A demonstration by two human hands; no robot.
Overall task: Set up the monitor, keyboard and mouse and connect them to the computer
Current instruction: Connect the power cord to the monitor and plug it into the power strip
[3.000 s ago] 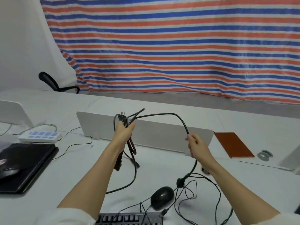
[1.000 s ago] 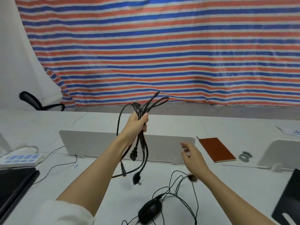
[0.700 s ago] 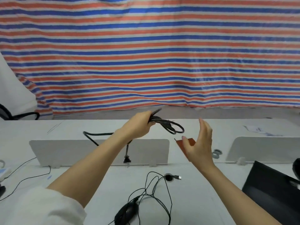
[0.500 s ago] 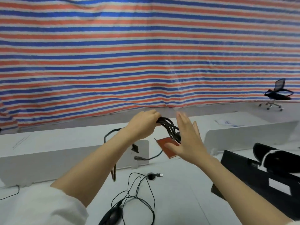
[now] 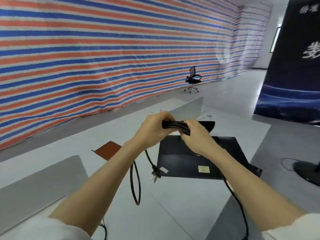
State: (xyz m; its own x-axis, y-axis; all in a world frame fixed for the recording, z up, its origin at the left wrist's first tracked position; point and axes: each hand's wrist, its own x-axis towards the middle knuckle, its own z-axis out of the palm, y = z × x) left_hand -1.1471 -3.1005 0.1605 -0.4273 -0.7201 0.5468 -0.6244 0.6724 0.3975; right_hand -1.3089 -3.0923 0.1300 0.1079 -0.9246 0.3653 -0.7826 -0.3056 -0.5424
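Both hands hold a bundle of black cables [image 5: 174,126] at chest height. My left hand [image 5: 152,130] grips one end of the bundle and my right hand [image 5: 195,135] grips the other. A loop [image 5: 135,184] and a power plug [image 5: 155,174] dangle below my left hand, and one cable [image 5: 237,198] runs down under my right forearm. Beneath the hands a black monitor [image 5: 188,160] lies flat on the white desk [image 5: 169,205], back side up with stickers on it. Its black stand piece [image 5: 208,125] shows just behind my right hand. Keyboard and mouse are out of view.
A brown notebook [image 5: 108,149] lies on the desk to the left of the monitor. Grey desk dividers [image 5: 39,184] stand at the left. A round black base [image 5: 310,170] sits at the right edge. An office chair [image 5: 192,80] stands far off by the striped tarp wall.
My view has swung to the right, bringing the flat monitor under my hands. My right hand, open half a second ago, now grips the cable bundle together with my left.
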